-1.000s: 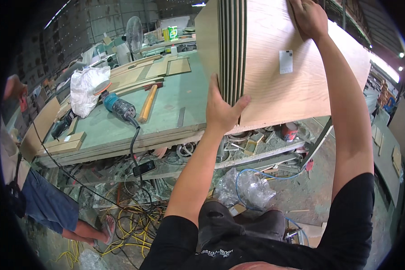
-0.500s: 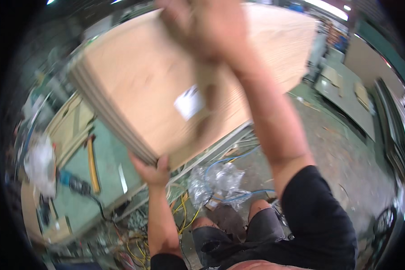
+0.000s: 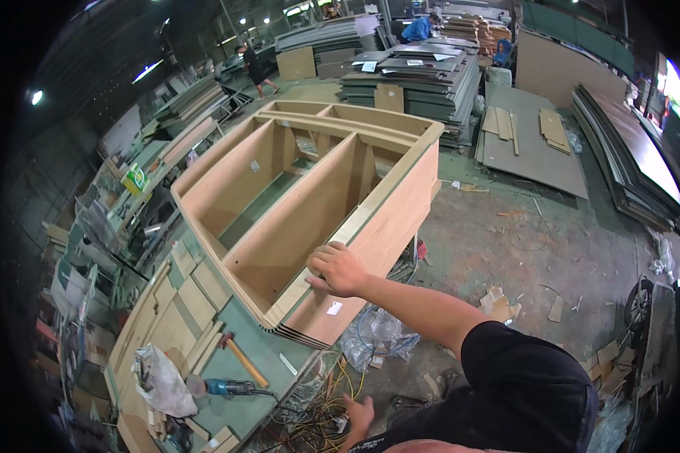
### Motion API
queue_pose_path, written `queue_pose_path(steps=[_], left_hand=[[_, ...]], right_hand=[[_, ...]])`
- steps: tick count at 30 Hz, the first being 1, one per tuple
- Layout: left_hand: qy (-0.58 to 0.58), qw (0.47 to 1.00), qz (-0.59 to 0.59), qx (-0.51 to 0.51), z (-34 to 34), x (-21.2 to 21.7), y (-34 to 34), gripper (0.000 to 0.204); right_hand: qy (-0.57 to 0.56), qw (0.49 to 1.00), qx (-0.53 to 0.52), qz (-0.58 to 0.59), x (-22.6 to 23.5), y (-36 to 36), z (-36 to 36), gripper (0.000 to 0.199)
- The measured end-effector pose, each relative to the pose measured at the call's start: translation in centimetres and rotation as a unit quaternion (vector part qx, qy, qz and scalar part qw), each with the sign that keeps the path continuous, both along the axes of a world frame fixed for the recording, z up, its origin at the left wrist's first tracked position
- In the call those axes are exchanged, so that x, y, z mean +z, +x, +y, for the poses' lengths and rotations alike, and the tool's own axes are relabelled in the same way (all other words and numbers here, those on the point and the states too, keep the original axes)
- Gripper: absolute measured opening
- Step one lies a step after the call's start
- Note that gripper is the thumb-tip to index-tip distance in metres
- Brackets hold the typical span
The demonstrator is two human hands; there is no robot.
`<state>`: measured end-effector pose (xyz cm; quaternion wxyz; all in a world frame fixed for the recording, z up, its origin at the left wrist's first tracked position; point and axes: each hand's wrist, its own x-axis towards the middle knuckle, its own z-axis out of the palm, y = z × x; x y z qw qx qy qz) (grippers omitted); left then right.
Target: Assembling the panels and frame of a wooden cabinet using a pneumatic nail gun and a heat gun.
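Note:
A large wooden cabinet carcass (image 3: 307, 204) rests on the green-topped workbench (image 3: 258, 336), its open compartments facing up. Thin dividers split its inside. My right hand (image 3: 338, 269) is closed over the top rim of its right side, near the front corner, with the fingers curled to the inner edge. Below that hand, a white label (image 3: 334, 308) is stuck to the outer side panel. My left hand (image 3: 359, 412) hangs low beside the bench, apart from the cabinet, fingers spread and holding nothing.
On the bench lie a hammer (image 3: 243, 360), a blue power tool (image 3: 230, 387), a plastic bag (image 3: 164, 381) and wooden strips (image 3: 177, 317). Yellow cables (image 3: 340, 377) and clear plastic wrap (image 3: 374, 340) litter the floor. Stacked panels (image 3: 412, 87) stand beyond; two people are farther off.
The cabinet has turned from a tilted position close to me to lying with its compartments upward. My left hand has let go of its lower corner; my right has come down to the near rim.

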<state>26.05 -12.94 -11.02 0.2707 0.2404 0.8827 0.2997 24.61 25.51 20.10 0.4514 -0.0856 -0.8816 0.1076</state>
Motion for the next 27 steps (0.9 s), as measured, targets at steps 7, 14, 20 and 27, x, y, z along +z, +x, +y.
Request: queue_pose_path(steps=[7, 14, 20, 27], left_hand=[[-0.217, 0.971, -0.063, -0.085, -5.7, -1.1, -0.6, 0.073], [-0.119, 0.992, 0.015, -0.051, -1.2, -1.2, -2.0, 0.05], [-0.119, 0.981, -0.12, 0.091, 11.1, 0.6, 5.9, 0.049], [-0.231, 0.916, -0.065, -0.323, 25.7, 0.4, 16.1, 0.051]], right_hand=[[0.014, 0.999, 0.02, -0.045, 1.1, 3.9, -0.1, 0.046], [-0.196, 0.919, 0.079, -0.334, -16.0, 24.9, -3.4, 0.046], [-0.488, 0.687, -0.175, -0.509, -31.1, 57.2, -0.2, 0.057], [-0.552, 0.574, -0.562, -0.222, -25.7, 82.2, 8.9, 0.039]])
